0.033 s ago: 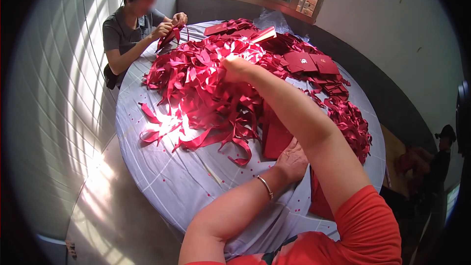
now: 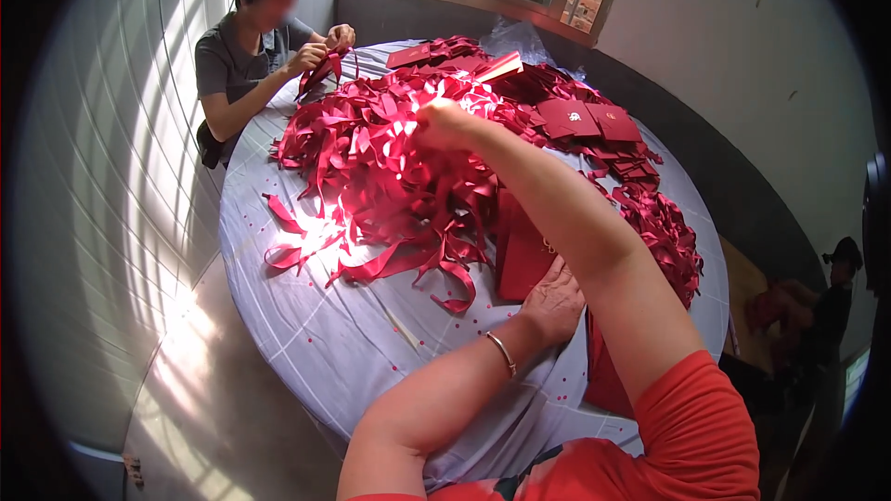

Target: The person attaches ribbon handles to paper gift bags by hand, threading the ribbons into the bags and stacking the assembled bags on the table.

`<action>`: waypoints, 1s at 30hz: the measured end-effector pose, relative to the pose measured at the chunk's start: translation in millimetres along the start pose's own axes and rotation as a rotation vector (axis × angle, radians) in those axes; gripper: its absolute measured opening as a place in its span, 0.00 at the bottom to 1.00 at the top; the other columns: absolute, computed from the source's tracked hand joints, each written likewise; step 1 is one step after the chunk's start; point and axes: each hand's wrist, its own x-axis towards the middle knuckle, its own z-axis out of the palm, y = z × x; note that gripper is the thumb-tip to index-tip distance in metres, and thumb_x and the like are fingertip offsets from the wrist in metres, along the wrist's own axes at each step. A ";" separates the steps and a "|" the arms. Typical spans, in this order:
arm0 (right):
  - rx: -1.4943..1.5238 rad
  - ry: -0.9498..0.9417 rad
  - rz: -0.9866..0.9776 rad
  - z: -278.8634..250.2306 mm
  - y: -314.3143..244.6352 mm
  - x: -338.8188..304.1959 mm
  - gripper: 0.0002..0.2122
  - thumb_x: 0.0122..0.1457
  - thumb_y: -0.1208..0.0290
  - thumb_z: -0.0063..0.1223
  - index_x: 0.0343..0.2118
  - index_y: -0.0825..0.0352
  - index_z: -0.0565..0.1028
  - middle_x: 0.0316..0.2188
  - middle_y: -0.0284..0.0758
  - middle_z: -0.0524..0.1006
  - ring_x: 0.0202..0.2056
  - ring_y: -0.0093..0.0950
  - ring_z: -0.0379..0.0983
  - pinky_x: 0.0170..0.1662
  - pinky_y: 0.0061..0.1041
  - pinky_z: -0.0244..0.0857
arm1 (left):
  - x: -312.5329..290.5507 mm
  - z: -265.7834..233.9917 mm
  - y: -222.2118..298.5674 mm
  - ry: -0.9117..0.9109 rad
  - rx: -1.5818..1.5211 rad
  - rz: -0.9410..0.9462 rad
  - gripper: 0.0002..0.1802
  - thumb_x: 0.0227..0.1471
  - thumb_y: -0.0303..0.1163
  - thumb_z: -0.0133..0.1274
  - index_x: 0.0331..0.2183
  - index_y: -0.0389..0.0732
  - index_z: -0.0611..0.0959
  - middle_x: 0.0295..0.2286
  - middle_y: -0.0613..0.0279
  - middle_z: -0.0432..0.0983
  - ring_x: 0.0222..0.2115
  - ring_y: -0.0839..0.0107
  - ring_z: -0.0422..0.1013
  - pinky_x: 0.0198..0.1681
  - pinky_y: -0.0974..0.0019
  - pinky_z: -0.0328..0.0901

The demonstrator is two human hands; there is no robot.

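My right hand (image 2: 444,124) is at a large heap of shiny dark-red ribbons (image 2: 371,144) in the middle of the table. Its fingers are lost among the ribbons and the glare, so I cannot see whether they grip one. My left hand (image 2: 554,302), below a bracelet-ringed wrist, lies with its fingers stretched out on a flat red paper piece (image 2: 522,255), perhaps a bag or folder, bearing a gold mark. My right forearm crosses over part of this piece. More red material (image 2: 608,380) shows below, between my arms.
The round table has a pale checked cloth (image 2: 362,362) dotted with small red bits. Stacks of red paper pieces (image 2: 571,118) lie at the far right, and another ribbon pile (image 2: 661,241) nearer. At far left a co-worker (image 2: 264,51) handles red ribbon. Another person (image 2: 835,292) is at the right.
My right hand has shifted slightly at the ribbon heap, and its forearm has moved a little, uncovering the gold mark on the red piece. My left hand stays in place.
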 end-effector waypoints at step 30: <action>0.038 -0.125 0.953 -115.6 231.2 -419.0 0.54 0.34 0.32 0.67 0.63 0.60 0.63 0.61 0.49 0.64 0.61 0.41 0.62 0.63 0.36 0.57 | 1.3 -6.1 8.6 0.125 0.254 0.128 0.16 0.53 0.32 0.47 0.42 0.36 0.79 0.58 0.37 0.64 0.63 0.47 0.56 0.68 0.47 0.43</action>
